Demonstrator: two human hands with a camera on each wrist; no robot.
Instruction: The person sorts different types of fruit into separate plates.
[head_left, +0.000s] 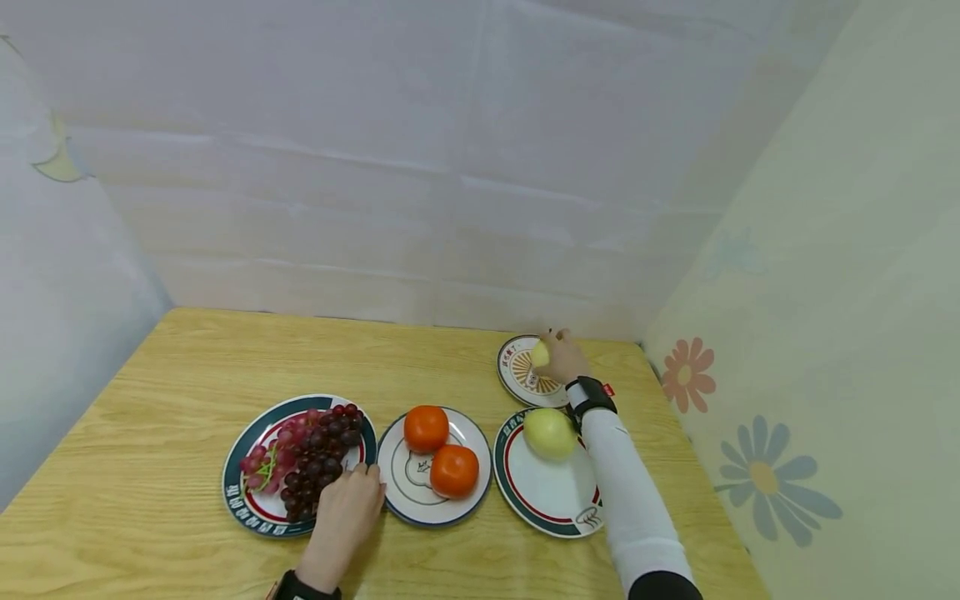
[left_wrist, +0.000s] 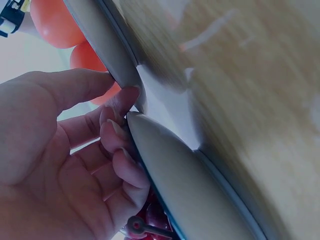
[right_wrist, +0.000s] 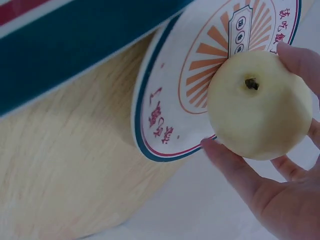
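With thumb and fingers spread around it, my right hand (head_left: 564,358) grips a pale yellow pear (right_wrist: 257,105) over the small sunburst plate (head_left: 517,377) at the back right. In the right wrist view the pear overlaps the plate's orange rays, its dark end facing the camera. My left hand (head_left: 348,504) is at the left edge of the middle white plate (head_left: 397,479), whose rim sits between thumb and index finger (left_wrist: 125,97). Its other fingers curl against the grape plate (head_left: 234,475). Two round orange-red fruits (head_left: 453,472) lie on the middle plate.
Red and dark grapes (head_left: 322,454) fill much of the left plate. A second yellow-green pear (head_left: 550,433) rests on the large green-rimmed plate (head_left: 551,492), beside my right forearm. The wooden table (head_left: 187,367) meets white covering (head_left: 360,233) behind and a flowered wall on the right.
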